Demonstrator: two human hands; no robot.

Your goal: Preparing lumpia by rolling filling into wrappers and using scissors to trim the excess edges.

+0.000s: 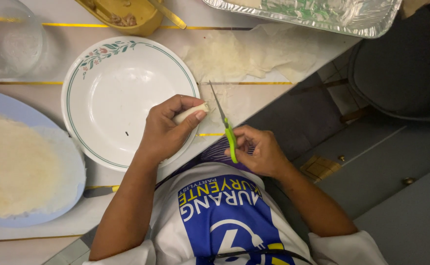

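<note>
My left hand (165, 130) holds a small pale rolled wrapper (191, 113) over the right rim of a white plate with a floral border (87, 73). My right hand (258, 151) grips green-handled scissors (226, 125), whose blades point up toward the roll's end, just to the right of it. Both hands are at the table's near edge, above my white and blue shirt.
A blue plate (9, 105) stacked with pale round wrappers lies at the left. Loose wrapper sheets (244, 54) lie behind the scissors. A foil tray (323, 14), a yellow bowl of filling (124, 14) and a glass bowl (9, 37) stand at the back. A dark chair (401, 68) stands to the right.
</note>
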